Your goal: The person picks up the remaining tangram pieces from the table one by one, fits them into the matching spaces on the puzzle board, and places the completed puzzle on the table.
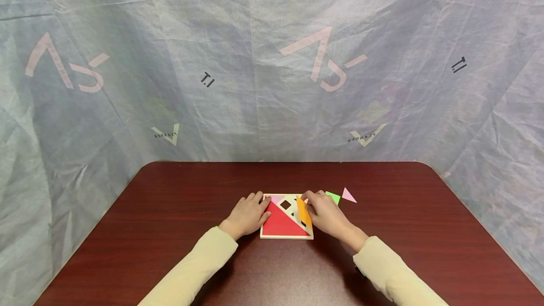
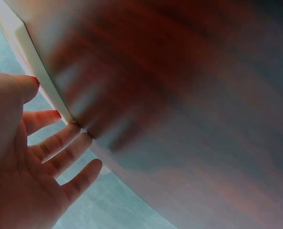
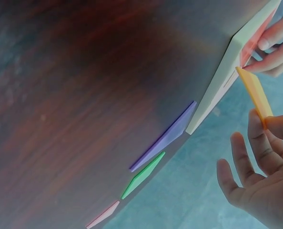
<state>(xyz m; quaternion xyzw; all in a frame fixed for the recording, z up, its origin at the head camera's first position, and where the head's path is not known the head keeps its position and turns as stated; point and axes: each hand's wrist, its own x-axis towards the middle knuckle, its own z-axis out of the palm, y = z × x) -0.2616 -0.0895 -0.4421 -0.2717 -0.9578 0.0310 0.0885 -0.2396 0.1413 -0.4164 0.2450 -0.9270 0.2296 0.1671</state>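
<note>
A white square puzzle tray lies on the dark red table, with a red triangle set in its lower left. My left hand rests with straight fingers on the tray's left edge. At the tray's right side, my right hand pinches an orange piece and holds it tilted over the tray. The right wrist view shows the orange piece held between thumb and finger just off the tray edge.
A green triangle and a pink triangle lie on the table right of the tray. The right wrist view also shows a purple piece beside the tray, then the green triangle and the pink triangle. A wrinkled sheet hangs behind the table.
</note>
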